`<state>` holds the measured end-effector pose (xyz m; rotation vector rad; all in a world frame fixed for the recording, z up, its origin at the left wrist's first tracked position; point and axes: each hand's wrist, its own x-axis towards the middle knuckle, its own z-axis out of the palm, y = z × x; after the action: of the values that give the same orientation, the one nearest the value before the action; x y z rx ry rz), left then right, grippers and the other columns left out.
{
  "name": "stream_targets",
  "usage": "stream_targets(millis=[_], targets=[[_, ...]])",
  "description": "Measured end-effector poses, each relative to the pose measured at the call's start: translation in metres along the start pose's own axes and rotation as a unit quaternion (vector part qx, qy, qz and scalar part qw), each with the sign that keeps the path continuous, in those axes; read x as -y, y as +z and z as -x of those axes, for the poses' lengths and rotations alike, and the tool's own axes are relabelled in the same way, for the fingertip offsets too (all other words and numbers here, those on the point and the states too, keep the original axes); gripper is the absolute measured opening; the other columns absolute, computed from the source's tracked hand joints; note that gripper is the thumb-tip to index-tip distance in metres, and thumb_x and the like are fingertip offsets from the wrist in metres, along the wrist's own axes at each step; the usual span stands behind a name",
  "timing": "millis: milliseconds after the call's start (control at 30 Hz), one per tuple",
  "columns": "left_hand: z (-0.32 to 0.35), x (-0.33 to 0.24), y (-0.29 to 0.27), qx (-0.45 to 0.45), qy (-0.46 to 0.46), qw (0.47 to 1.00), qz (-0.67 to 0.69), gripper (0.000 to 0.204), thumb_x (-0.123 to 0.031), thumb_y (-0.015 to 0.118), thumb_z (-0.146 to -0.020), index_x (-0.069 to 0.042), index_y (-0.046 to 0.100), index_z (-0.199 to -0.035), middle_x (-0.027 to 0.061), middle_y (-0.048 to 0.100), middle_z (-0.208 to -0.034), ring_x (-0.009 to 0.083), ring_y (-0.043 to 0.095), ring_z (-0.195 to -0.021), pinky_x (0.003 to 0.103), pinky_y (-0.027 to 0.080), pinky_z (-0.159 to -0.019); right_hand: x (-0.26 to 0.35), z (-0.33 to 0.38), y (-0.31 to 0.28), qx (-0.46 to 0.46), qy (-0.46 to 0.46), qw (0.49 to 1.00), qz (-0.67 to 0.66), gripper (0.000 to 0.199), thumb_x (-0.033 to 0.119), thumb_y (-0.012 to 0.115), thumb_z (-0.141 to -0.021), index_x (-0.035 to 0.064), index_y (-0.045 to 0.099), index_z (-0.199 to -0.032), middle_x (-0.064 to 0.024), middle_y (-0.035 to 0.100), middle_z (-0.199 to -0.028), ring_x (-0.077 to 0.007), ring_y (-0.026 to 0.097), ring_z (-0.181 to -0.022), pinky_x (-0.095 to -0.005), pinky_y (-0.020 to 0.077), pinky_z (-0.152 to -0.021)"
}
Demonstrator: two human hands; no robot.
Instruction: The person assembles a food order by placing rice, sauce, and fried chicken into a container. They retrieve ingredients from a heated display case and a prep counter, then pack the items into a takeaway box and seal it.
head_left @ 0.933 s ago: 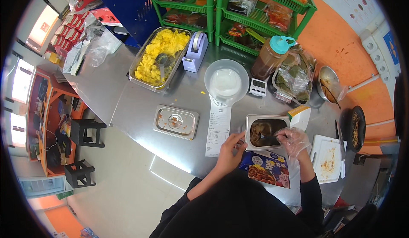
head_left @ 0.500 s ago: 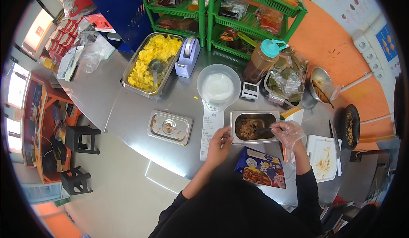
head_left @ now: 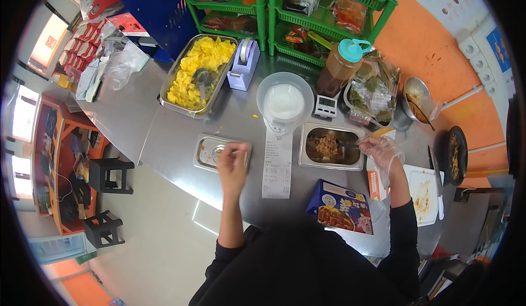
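Note:
My right hand (head_left: 382,151), in a clear plastic glove, pinches the end of a dark-handled spoon (head_left: 347,144). The spoon's other end lies in brown shredded food (head_left: 324,145), which fills the left part of a rectangular steel pan (head_left: 333,166). My bare left hand (head_left: 233,166) is over a steel pan lid (head_left: 205,161), its fingers loosely bent and slightly blurred, with nothing seen in them. It covers part of the lid and its handle. Between lid and pan, a long paper receipt (head_left: 277,169) lies under the front of a scale holding a white translucent bowl (head_left: 284,102).
A blue food box (head_left: 345,206) lies at the near edge. Right of it are a stained white cutting board (head_left: 424,199) and a knife (head_left: 436,169). Behind stand a tub of yellow food (head_left: 200,76), a tape dispenser (head_left: 243,68), a timer (head_left: 325,107) and a sauce bottle (head_left: 339,70).
My left hand has let go of the steel pan's left rim and moved left over the lid. My right hand stays at the spoon by the pan's right end. The view has shifted slightly.

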<state>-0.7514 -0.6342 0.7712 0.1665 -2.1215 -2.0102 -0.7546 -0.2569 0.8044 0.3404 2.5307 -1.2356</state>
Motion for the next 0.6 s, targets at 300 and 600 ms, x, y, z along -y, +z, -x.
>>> stream_targets(millis=[300,600], targets=[[0.027,-0.017,-0.04,-0.197,-0.011,0.978,0.065,0.006,-0.004,0.059,-0.089,-0.001,0.063,-0.092,0.0038,0.061,-0.071,0.0071,0.056,-0.064,0.021,0.048,-0.064,0.006,0.005,0.003,0.006,0.016,0.999,-0.033,0.016,0.014,0.065,-0.084,0.0042,0.07,-0.095,0.0001,0.066,-0.081,-0.0078,0.057,-0.075,-0.0238,0.0459,-0.07],[0.046,0.029,-0.08,-0.137,-0.007,0.988,0.064,0.007,-0.004,0.059,-0.089,-0.001,0.065,-0.091,0.0062,0.062,-0.073,0.0087,0.059,-0.07,0.022,0.047,-0.065,0.004,0.01,0.003,-0.005,0.028,0.997,-0.065,0.015,0.013,0.065,-0.084,0.0028,0.069,-0.094,0.0006,0.065,-0.08,-0.0087,0.056,-0.076,-0.0236,0.0452,-0.072]])
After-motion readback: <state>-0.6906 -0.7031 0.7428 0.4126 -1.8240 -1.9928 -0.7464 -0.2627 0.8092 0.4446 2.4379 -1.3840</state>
